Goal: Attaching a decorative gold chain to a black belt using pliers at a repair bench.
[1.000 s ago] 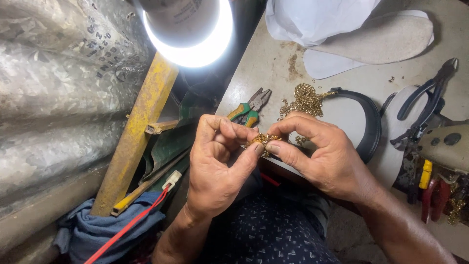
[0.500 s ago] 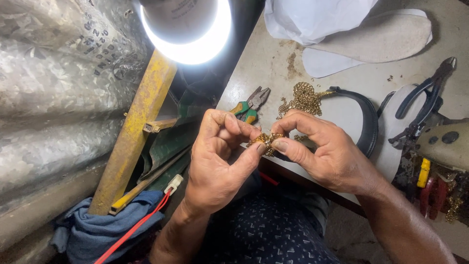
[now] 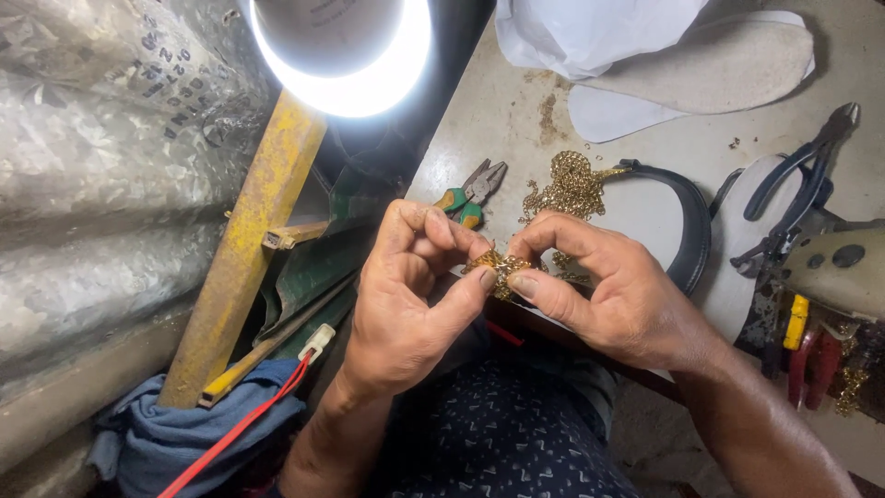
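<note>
The workbench [image 3: 857, 37] fills the far right of the scene; a corrugated metal sheet [image 3: 92, 184] covers the left. A lit lamp [image 3: 346, 51] hangs at far centre. A yellow bar [image 3: 249, 249] leans left of the hands, with a blue cloth [image 3: 157, 433] at its near end. On the bench lie a white insole [image 3: 710, 74], a black strap [image 3: 687, 221], dark pliers [image 3: 802, 180] at right, and green-handled pliers [image 3: 470, 194] beside a heap of gold chain [image 3: 572, 184].

The left hand [image 3: 406, 304] and right hand [image 3: 608, 295] meet at centre, near the bench edge. Both are closed in a pinch, thumb and fingertips gripping a small gold chain piece [image 3: 498, 267] between them.
</note>
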